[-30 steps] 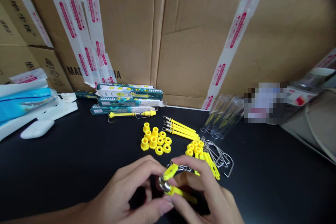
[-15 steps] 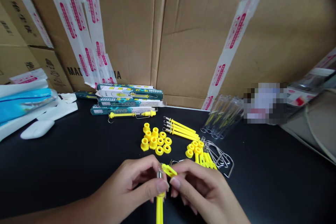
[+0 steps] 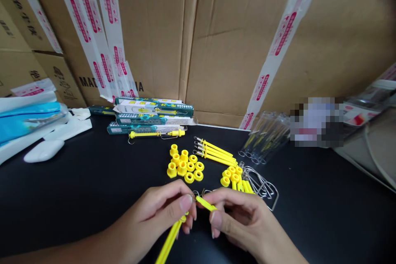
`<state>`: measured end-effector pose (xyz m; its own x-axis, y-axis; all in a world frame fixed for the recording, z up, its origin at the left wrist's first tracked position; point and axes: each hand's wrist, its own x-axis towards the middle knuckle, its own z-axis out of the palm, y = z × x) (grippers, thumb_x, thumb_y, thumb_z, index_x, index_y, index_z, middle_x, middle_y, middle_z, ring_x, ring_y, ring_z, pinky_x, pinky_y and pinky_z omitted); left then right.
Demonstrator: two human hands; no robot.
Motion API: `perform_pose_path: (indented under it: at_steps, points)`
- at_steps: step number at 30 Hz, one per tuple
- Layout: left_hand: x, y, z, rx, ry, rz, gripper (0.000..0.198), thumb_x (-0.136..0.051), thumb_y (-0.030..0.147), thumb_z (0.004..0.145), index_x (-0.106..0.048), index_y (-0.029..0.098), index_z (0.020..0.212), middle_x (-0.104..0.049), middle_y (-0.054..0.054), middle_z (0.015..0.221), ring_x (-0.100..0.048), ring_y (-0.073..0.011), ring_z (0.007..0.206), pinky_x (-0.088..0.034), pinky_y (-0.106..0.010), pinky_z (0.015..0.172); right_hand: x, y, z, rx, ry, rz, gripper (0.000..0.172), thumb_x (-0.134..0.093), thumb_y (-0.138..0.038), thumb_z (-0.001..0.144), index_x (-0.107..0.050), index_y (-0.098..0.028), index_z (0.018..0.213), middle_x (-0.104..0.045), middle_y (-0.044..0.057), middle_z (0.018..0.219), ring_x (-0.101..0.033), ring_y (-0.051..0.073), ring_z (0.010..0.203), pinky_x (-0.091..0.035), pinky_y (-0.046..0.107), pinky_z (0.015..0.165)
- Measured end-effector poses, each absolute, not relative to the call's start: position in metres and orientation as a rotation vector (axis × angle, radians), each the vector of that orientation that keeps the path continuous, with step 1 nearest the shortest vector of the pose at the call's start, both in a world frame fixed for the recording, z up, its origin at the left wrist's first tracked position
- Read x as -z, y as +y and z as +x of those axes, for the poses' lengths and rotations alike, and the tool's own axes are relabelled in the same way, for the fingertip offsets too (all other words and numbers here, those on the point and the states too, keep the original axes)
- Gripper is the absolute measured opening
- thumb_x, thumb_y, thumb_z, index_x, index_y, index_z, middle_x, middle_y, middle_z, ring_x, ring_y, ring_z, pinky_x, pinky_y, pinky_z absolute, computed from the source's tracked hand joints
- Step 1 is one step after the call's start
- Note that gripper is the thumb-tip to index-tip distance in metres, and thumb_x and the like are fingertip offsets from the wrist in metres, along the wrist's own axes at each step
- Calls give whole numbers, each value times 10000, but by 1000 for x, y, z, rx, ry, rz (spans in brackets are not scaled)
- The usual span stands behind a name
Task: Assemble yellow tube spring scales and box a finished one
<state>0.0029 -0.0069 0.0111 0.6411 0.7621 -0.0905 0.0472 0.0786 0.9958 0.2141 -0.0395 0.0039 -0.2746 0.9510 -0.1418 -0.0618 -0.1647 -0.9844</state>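
My left hand pinches the top end of a long yellow plastic rod that slants down toward me. My right hand pinches a short yellow strip that meets the rod's top between my fingertips. Just beyond my hands lie a cluster of yellow caps, a row of yellow rods with springs, more yellow pieces and a heap of wire hooks, all on the black table.
Green and white product boxes with one finished yellow scale lie at the back. Clear tubes rest to the right. A white mouse and blue-white packets sit left. Taped cardboard cartons wall off the rear.
The long yellow rod has swung from upright to slanting down-left in my left hand. The short strip in my right hand has straightened out toward the right. Both hands stayed close together.
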Motion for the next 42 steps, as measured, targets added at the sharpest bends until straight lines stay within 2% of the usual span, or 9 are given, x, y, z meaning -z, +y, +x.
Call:
perform_pose_path:
  at_steps: [6, 11, 15, 18, 21, 23, 26, 34, 42]
  points:
    - [-21, -11, 2, -527, 768, 1529, 551, -424, 714, 1000, -547, 218, 792, -518, 22, 764, -462, -159, 717, -409, -253, 699, -3, -44, 213, -1506, -1309, -1106, 358, -882, -481, 779, -654, -206, 797, -733, 16, 825, -638, 147, 718, -503, 247, 666]
    - [-32, -13, 4, -457, 830, 1563, 582, -351, 756, 985, -483, 232, 769, -472, 27, 736, -460, -176, 724, -401, -270, 717, 3, -44, 215, -1562, -1380, -1156, 372, -938, -433, 719, -659, -202, 800, -618, -46, 710, -521, 106, 650, -410, 208, 602]
    - [-38, -13, 5, -406, 856, 1652, 536, -292, 682, 1027, -467, 236, 785, -459, 29, 747, -448, -179, 739, -383, -270, 734, 3, -43, 215, -1502, -1420, -1166, 357, -865, -494, 802, -661, -201, 797, -682, -21, 710, -578, 116, 636, -422, 210, 575]
    - [-38, -14, 4, -368, 858, 1719, 467, -332, 620, 1040, -450, 241, 793, -459, 31, 788, -445, -176, 779, -364, -261, 744, 3, -45, 216, -1157, -1655, -1218, 262, -787, -442, 901, -684, -216, 820, -722, -24, 714, -609, 110, 586, -447, 195, 535]
    - [-36, -13, 2, -361, 845, 1746, 431, -369, 593, 1039, -458, 242, 805, -480, 27, 827, -458, -178, 818, -354, -259, 754, 4, -50, 217, -626, -1924, -1070, 57, -704, -290, 987, -727, -251, 1021, -791, -29, 809, -706, 118, 614, -525, 188, 597]
    - [-35, -13, 2, -365, 828, 1747, 463, -332, 608, 1043, -444, 240, 785, -475, 25, 808, -459, -179, 797, -352, -269, 745, 5, -53, 217, -370, -2007, -962, 145, -666, -209, 1008, -704, -260, 1138, -827, -19, 907, -767, 134, 684, -561, 192, 657]
    - [-34, -12, 2, -385, 807, 1722, 512, -274, 631, 1050, -430, 238, 761, -457, 26, 762, -452, -181, 754, -348, -286, 730, 8, -55, 217, -210, -2036, -943, 131, -654, -157, 1005, -699, -239, 1097, -831, -20, 867, -773, 135, 636, -564, 196, 614]
    - [-23, -10, 1, -406, 732, 1623, 504, -373, 579, 1059, -334, 239, 689, -312, 61, 667, -285, -154, 636, -243, -317, 591, 8, -55, 218, -113, -2101, -926, 113, -623, -170, 1027, -728, -206, 1005, -796, -19, 710, -728, 116, 501, -539, 200, 531]
    - [-18, -8, 3, -448, 732, 1546, 539, -451, 578, 1028, -320, 233, 635, -269, 76, 616, -241, -133, 592, -192, -324, 559, 9, -57, 213, -336, -1989, -1030, 99, -662, -249, 1019, -719, -239, 938, -763, -67, 670, -684, 96, 475, -462, 210, 482]
